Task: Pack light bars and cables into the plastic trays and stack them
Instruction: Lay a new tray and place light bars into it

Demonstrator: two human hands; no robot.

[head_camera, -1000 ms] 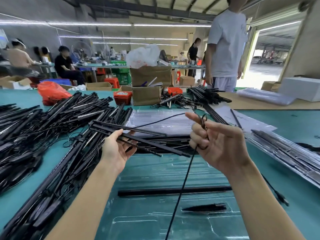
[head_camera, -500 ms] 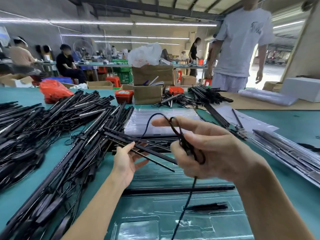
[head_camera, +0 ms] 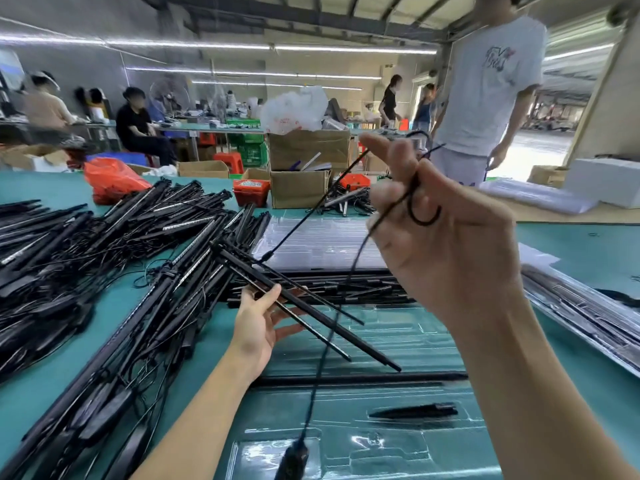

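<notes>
Your hands, bars and cable over the tray

Your left hand (head_camera: pixel 258 327) fingers grip light bars (head_camera: pixel 311 306) slanting down-right; right hand (head_camera: pixel 446 237) fingers pinch looped cable (head_camera: pixel 325 341) hanging below.

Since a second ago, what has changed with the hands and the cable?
The right hand has risen, winding another loop of the thin black cable round its fingers and lifting the cable's plug. The left hand still holds the slim black light bars. The bar and small black piece in the clear plastic tray stay put.
</notes>
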